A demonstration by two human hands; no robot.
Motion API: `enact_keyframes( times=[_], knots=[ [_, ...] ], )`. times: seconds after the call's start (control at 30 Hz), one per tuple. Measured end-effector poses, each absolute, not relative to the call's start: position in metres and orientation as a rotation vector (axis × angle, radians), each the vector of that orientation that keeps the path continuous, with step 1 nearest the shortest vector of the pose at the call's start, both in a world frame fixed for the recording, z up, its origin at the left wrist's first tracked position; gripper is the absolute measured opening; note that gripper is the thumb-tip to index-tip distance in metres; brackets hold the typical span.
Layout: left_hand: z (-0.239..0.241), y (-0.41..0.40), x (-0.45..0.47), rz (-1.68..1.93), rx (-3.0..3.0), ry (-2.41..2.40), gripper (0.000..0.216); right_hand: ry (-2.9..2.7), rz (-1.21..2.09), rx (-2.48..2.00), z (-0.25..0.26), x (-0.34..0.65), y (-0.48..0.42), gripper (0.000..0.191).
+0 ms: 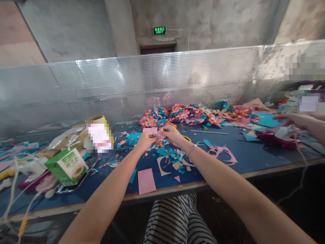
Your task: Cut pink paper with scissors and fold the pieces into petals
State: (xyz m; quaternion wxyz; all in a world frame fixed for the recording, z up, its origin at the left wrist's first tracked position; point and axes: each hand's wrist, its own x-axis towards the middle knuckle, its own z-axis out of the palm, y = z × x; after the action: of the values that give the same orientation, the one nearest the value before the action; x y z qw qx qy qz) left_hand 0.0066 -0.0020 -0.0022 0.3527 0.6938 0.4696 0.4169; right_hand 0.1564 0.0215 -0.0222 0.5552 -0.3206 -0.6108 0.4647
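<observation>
My left hand [148,139] and right hand [172,133] are close together above the blue table [115,189], each with the thumb and fingers drawn nearly closed in a pinch on pink paper [160,135]. Its flat part stands out just beyond my left fingers; whether I have one piece or two I cannot tell, since my fingers hide where the bits meet. A thin bracelet [191,150] circles my right wrist. Under and around my hands lie blue, pink and orange scraps [179,156], and a yellow loop shows beside my right wrist, partly hidden by it. Closer to me, a pink sheet [146,181] lies flat near the table's edge, between my forearms, with a cream cutout [162,168] to its right. Past my right forearm is a pink sheet with round holes [225,154], and beyond that a thin stick [210,132]. Just past my hands, a heap of paper flowers [188,113] sits against a perforated metal screen [127,81]. To my left, a green and white carton [67,166] rests on a tray [92,171], near a yellow roll [109,132]. Far right, a co-worker's hand [286,117] is at a blue sheet [265,119]. A green exit sign [159,31] glows on the wall behind.
</observation>
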Motion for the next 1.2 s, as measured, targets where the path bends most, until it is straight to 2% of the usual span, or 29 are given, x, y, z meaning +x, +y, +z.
enact_keyframes(
  times=[0.43, 0.87, 1.2],
  knots=[
    [-0.0003, -0.0053, 0.0057, 1.016, 2.047, 1.176, 0.017, -1.405, 1.027, -0.715, -0.0247, 0.1578, 0.0258, 0.04],
    [0.0007, -0.0047, 0.0048, 0.986, 2.11, 1.213, 0.015, -1.33, 1.058, -0.693, -0.0175, 0.1581, 0.0187, 0.033],
    [0.0011, -0.0076, 0.0054, 0.911, 2.133, 1.149, 0.019, -1.44, 0.881, -0.737, -0.0195, 0.1599, 0.0219, 0.03]
  ],
)
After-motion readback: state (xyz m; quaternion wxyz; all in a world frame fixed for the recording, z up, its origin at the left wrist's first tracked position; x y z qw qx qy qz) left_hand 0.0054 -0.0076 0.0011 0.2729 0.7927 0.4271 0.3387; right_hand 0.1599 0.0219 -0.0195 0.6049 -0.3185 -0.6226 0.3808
